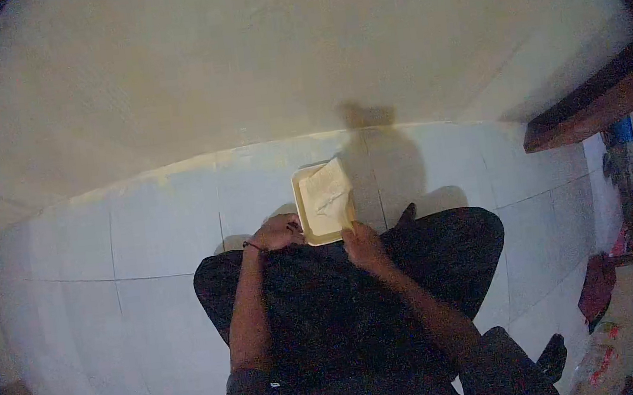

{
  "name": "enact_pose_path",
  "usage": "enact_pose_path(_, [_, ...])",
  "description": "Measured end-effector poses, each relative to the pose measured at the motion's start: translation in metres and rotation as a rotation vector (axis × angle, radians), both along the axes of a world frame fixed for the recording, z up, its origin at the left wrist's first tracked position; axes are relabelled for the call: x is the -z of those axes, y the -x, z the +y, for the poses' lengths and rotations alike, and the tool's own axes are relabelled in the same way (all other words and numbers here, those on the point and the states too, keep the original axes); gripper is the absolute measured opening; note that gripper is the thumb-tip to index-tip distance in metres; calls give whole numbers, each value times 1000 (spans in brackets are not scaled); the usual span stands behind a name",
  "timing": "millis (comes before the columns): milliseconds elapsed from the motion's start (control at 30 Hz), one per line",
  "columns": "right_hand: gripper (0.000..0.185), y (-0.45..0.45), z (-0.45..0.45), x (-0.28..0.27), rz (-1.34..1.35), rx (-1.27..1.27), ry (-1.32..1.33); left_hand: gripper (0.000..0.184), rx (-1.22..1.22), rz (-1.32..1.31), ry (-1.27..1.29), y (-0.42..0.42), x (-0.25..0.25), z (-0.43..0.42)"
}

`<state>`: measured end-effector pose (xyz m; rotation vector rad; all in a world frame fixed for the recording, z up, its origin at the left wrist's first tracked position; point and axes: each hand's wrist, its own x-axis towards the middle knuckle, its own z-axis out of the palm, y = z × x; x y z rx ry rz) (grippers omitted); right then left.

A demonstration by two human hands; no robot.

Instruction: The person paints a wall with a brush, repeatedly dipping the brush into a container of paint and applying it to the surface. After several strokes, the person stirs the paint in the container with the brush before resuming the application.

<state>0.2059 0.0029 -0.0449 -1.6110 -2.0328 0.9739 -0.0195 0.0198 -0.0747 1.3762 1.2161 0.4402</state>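
Note:
A shallow cream-coloured tray is held above my lap, near the middle of the view. My left hand grips its lower left edge, with the fingers partly in shadow. At the lower right corner is my right hand, closed around the narrow lower end of a pale, flat piece. That piece widens upward and lies slanted over the tray, its top reaching past the tray's upper right corner. Whether it is cloth, paper or something stiffer I cannot tell.
Behind the tray, pale floor tiles meet a cream wall. My dark-clothed knees stand on both sides. At the right are a wooden edge, a dark red cloth and a clear plastic item with red marks.

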Motion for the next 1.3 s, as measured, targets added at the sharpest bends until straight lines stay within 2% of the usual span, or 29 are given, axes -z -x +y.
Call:
enact_pose_path(33, [24, -1, -3, -10, -3, 0, 2, 30, 0, -3, 2, 1, -2, 0])
enact_pose_path(100, [25, -7, -5, -26, -39, -107, -273, 29, 40, 35, 11, 0, -7, 3])
enact_pose_path(233, [26, -7, 1, -46, -91, -48, -77, 26, 29, -3, -3, 3, 10, 6])
enact_pose_path(300, [25, -10, 4, -62, -208, -47, 83, 26, 24, -30, 9, 0, 4, 3])
enact_pose_path(433, [24, -20, 13, -74, -235, -123, -46, 25, 33, -74, 101, 0, -3, -2])
enact_pose_path(567, [25, -22, 27, -103, -290, -177, -47, 20, 1, -114, 1, -3, 9, -4])
enact_pose_path(733, [25, -21, 27, -101, -280, -183, -161, 17, 8, -188, -67, 0, 13, -7])
enact_pose_path(800, [25, -21, 25, -87, -216, -149, -10, 24, -54, -239, 10, -1, 11, -7])
enact_pose_path(900, [26, -22, 22, -64, -253, -104, 66, 24, -71, -250, 106, -2, 5, -7])
enact_pose_path(1000, [26, -29, 19, -42, -132, -178, -3, 22, -67, -160, 198, -3, 0, -5])
enact_pose_path(1133, [27, -26, 23, -33, -161, -150, 20, 20, -61, -251, 78, -1, 7, -6])
enact_pose_path(1200, [28, -24, 19, -34, -196, -53, 77, 17, -115, -328, 156, -3, 4, -13])
enact_pose_path(1233, [28, -23, 19, -35, -197, -56, 74, 17, -117, -329, 152, -4, 3, -14])
enact_pose_path(1300, [29, -24, 19, -41, -235, -68, 105, 16, -208, -379, 301, -7, -4, -15])
